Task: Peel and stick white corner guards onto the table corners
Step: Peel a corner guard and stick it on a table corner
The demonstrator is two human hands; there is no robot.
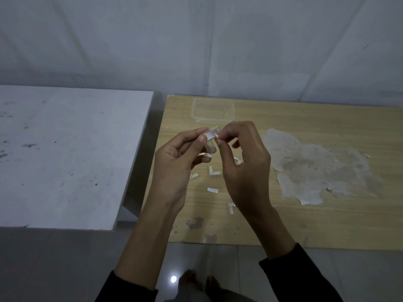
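Above the wooden table (283, 225), my left hand (176, 162) holds a small clear corner guard (211, 146) between thumb and fingers. My right hand (242, 158) pinches the white backing strip (212, 135) on the guard's upper face with thumb and forefinger. On the tabletop below the hands lie more guards: an L-shaped one (213, 171), one at the left (194, 175), one partly hidden behind my right hand (237, 160), and one near my right wrist (230, 208). A loose white strip (212, 190) lies among them.
A clear plastic container (212, 111) stands at the back of the wooden table. A large patch of peeled surface (316, 168) spreads to the right. A white table (65, 153) stands to the left across a narrow gap. Grey wall behind, tiled floor below.
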